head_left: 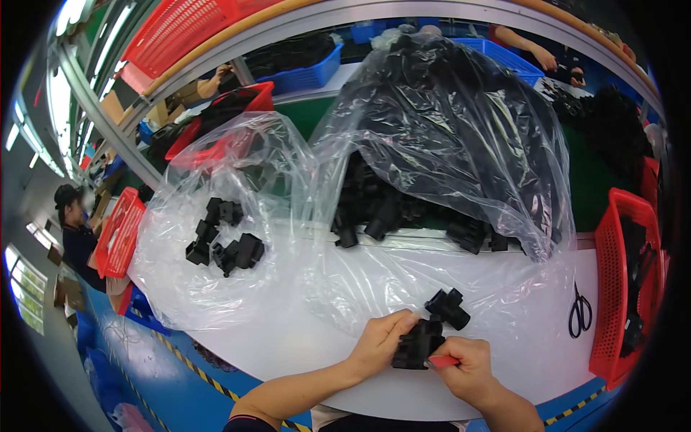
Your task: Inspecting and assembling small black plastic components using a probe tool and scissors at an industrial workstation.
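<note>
Close to the table's near edge, my left hand (380,343) grips a black moulded plastic part (414,348) from its left side. My right hand (466,369) is closed around a small red tool (444,361) and holds it against the part's right side. The tool's tip and exact kind are hidden. Just beyond lies a second black plastic part (448,309), loose on the white table (533,345). A large clear plastic bag (461,137) full of similar black parts spreads over the far side, its mouth toward me.
To the left, another clear bag (165,266) holds several black parts (227,237). Black-handled scissors (579,314) rest at the right, beside a red basket (608,288). A metal frame (324,21) crosses overhead. Other people work beyond the table and at far left, one a person in dark clothes (75,237).
</note>
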The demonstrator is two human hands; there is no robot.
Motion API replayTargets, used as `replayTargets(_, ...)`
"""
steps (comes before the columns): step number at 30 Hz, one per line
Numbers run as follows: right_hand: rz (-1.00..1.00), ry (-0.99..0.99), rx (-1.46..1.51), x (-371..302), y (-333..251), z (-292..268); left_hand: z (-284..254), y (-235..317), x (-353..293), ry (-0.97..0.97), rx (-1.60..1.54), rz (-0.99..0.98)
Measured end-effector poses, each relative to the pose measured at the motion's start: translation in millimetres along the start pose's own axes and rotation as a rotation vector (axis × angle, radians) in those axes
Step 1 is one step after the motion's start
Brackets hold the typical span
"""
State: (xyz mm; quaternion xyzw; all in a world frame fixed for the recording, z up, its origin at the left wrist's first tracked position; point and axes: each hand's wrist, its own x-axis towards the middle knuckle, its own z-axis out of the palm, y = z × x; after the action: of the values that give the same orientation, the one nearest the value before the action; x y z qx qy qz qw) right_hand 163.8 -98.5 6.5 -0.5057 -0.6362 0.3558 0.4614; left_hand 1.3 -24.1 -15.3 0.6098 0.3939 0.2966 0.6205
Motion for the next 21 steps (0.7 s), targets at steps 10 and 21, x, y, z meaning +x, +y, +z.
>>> replayTargets(10,0.082,0.503,0.352,11.7,-1.9,-6.1,-167.3,53.9,34.6,0.829,-0.176,0.420)
replayTargets(21,0.040,0.497,0.461,22.8,19.8,-28.1,-136.6,42.3,20.0,0.473,0.354,0.428)
